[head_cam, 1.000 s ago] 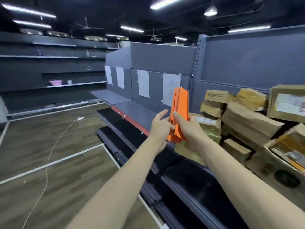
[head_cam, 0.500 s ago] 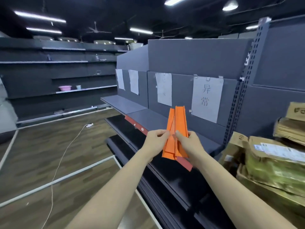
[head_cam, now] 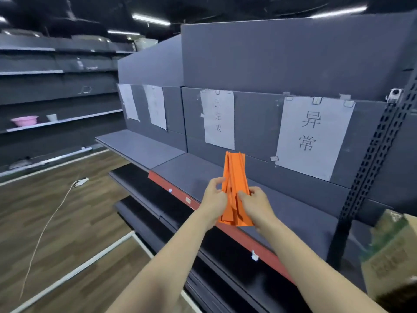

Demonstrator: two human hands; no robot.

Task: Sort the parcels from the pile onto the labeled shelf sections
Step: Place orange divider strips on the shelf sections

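A bundle of flat orange strips stands upright in front of me, fanned at its lower end. My left hand pinches its left edge and my right hand grips its right side. The bundle hangs over the grey shelf, whose front edge is red. On the shelf's back panel are paper labels: one with large characters at the right, one with fainter characters just left of the bundle, and two more papers further left. A cardboard parcel shows at the right edge.
Black lower shelves jut out below the grey one. A perforated upright post divides the shelf from the parcel pile. A white cable with a plug lies on the wooden floor. A pink basin sits on a far shelf.
The view has swung left and closer to the shelf; the parcel pile has slid almost out of view. Both hands still hold the orange bundle, which now fans out at the bottom.
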